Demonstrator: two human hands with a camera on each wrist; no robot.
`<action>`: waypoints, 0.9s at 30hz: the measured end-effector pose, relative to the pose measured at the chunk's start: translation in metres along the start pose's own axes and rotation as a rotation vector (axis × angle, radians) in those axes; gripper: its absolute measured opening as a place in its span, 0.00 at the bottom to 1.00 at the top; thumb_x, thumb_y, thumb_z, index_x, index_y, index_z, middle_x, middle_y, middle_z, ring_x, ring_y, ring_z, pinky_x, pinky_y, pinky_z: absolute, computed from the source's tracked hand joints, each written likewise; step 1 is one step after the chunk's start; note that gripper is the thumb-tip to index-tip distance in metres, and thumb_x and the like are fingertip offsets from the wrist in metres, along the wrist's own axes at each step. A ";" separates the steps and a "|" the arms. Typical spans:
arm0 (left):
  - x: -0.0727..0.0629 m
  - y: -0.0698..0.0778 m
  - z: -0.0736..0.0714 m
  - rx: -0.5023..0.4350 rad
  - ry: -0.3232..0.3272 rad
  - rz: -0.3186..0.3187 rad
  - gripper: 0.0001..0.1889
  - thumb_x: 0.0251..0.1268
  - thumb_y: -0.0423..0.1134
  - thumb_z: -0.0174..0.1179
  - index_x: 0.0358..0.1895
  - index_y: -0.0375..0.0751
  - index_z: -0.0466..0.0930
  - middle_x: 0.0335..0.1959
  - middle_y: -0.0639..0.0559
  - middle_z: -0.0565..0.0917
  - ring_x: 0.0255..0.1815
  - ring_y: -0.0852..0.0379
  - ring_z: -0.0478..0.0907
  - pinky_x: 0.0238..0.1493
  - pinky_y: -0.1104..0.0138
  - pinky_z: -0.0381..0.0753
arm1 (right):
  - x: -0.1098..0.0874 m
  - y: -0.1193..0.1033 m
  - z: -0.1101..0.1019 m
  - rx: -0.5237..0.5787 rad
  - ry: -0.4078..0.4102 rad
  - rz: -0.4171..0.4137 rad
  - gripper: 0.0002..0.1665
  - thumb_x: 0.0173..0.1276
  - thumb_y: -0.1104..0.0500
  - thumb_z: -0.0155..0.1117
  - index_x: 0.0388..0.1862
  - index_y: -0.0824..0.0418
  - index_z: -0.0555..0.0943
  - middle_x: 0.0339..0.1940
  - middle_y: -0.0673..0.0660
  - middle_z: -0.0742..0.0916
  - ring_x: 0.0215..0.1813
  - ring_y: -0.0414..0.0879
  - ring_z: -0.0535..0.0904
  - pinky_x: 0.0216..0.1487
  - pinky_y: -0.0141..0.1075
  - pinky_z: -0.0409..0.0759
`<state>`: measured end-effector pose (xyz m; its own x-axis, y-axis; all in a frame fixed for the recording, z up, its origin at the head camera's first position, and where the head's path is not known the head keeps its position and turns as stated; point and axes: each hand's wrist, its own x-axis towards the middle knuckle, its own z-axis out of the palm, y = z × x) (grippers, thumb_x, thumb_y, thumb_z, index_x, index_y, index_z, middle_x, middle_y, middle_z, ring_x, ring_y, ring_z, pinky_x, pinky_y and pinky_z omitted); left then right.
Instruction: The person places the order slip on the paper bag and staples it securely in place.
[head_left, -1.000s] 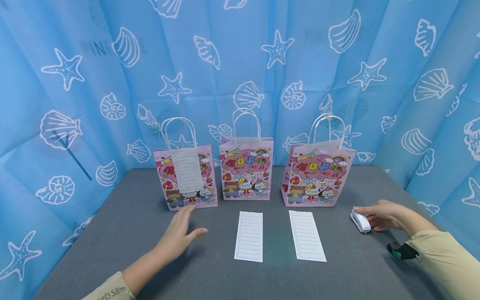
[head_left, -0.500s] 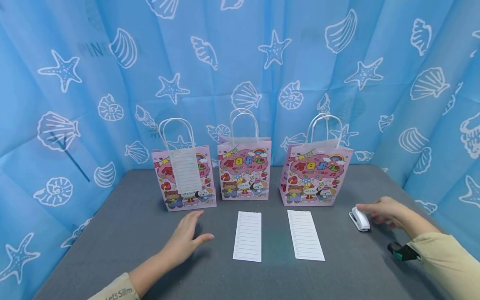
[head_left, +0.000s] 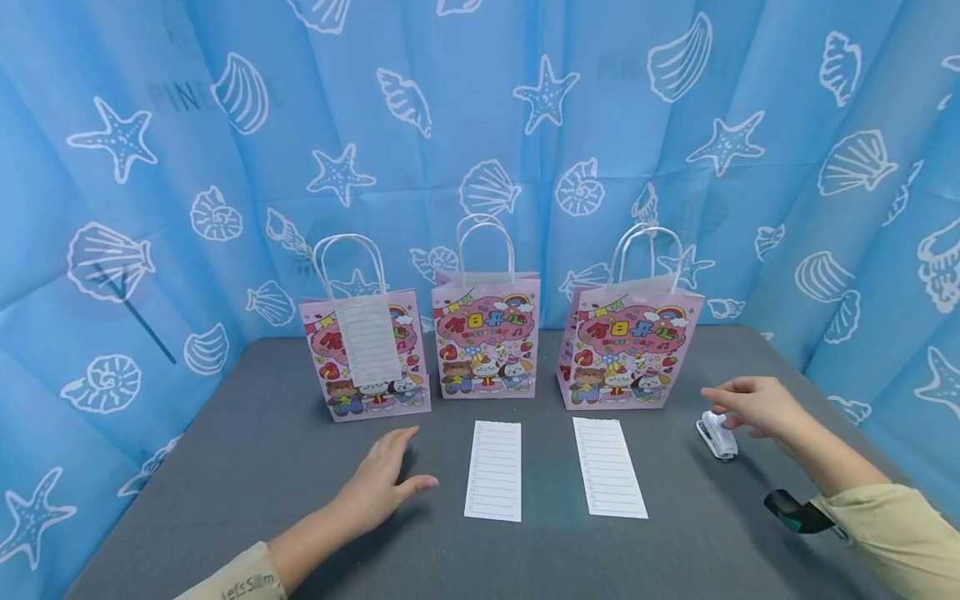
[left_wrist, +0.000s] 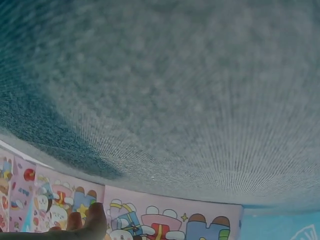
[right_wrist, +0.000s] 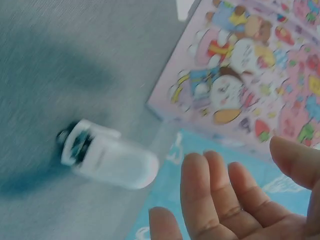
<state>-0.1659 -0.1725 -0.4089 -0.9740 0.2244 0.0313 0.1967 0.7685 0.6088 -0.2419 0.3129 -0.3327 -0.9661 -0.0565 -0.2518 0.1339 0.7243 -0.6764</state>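
Observation:
A small white stapler [head_left: 717, 437] lies on the grey table to the right. My right hand [head_left: 759, 407] hovers just above it, fingers loosely bent and holding nothing; the right wrist view shows the stapler [right_wrist: 117, 162] apart from the fingertips [right_wrist: 195, 170]. My left hand [head_left: 372, 490] is low over the table, fingers extended, in front of the left pink gift bag [head_left: 408, 392]. A lined paper slip [head_left: 369, 337] hangs against that bag's front; how it is attached cannot be seen. Two more lined slips, one left [head_left: 493, 472] and one right [head_left: 609, 467], lie flat mid-table.
A middle gift bag [head_left: 487, 333] and a right gift bag [head_left: 626, 346] stand upright in a row with the left one, handles up. Behind them hangs a blue curtain [head_left: 435, 192] with shell prints. A dark strap [head_left: 798, 510] sits by the right sleeve.
My right hand has let go of the stapler and lifted off it, leaving it on the table. My left hand has shifted slightly right and nearer.

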 end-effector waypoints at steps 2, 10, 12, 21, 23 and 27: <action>0.001 0.000 0.001 0.001 -0.001 0.005 0.41 0.63 0.54 0.64 0.71 0.32 0.59 0.70 0.34 0.63 0.72 0.35 0.55 0.68 0.41 0.55 | -0.003 -0.005 0.003 0.012 0.006 -0.014 0.38 0.77 0.44 0.49 0.58 0.82 0.68 0.41 0.66 0.85 0.38 0.48 0.82 0.43 0.56 0.78; 0.002 0.003 0.001 0.026 -0.015 0.013 0.41 0.63 0.54 0.64 0.71 0.32 0.59 0.70 0.34 0.63 0.72 0.35 0.56 0.68 0.41 0.55 | -0.010 -0.023 0.018 0.012 0.039 -0.087 0.34 0.78 0.47 0.49 0.56 0.81 0.71 0.39 0.61 0.85 0.35 0.45 0.80 0.35 0.44 0.76; 0.001 0.004 0.000 0.029 -0.027 0.008 0.42 0.63 0.54 0.64 0.71 0.33 0.59 0.70 0.34 0.63 0.72 0.35 0.56 0.68 0.41 0.55 | -0.011 -0.026 0.023 0.015 0.051 -0.120 0.32 0.78 0.49 0.49 0.56 0.80 0.72 0.40 0.62 0.85 0.34 0.45 0.79 0.34 0.43 0.76; 0.005 0.005 0.003 0.006 -0.074 0.041 0.42 0.64 0.54 0.63 0.73 0.34 0.57 0.71 0.33 0.61 0.73 0.35 0.54 0.68 0.40 0.54 | -0.014 -0.037 0.047 0.129 0.081 -0.248 0.30 0.77 0.50 0.52 0.60 0.78 0.69 0.44 0.64 0.85 0.37 0.44 0.80 0.37 0.39 0.80; 0.005 0.005 0.004 0.006 -0.082 0.047 0.42 0.64 0.54 0.63 0.73 0.34 0.57 0.70 0.34 0.62 0.72 0.35 0.55 0.67 0.40 0.55 | -0.014 -0.039 0.053 0.150 0.090 -0.275 0.30 0.77 0.51 0.52 0.61 0.77 0.68 0.46 0.66 0.84 0.37 0.43 0.81 0.36 0.38 0.80; 0.007 0.005 0.005 0.033 -0.089 0.057 0.44 0.62 0.55 0.64 0.74 0.36 0.56 0.64 0.37 0.70 0.67 0.38 0.64 0.63 0.42 0.63 | -0.014 -0.042 0.067 0.213 0.083 -0.319 0.30 0.77 0.54 0.54 0.65 0.77 0.64 0.45 0.65 0.83 0.37 0.41 0.82 0.36 0.37 0.81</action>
<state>-0.1716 -0.1639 -0.4095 -0.9476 0.3194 -0.0060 0.2564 0.7718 0.5818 -0.2196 0.2375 -0.3470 -0.9799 -0.1940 0.0454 -0.1420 0.5203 -0.8421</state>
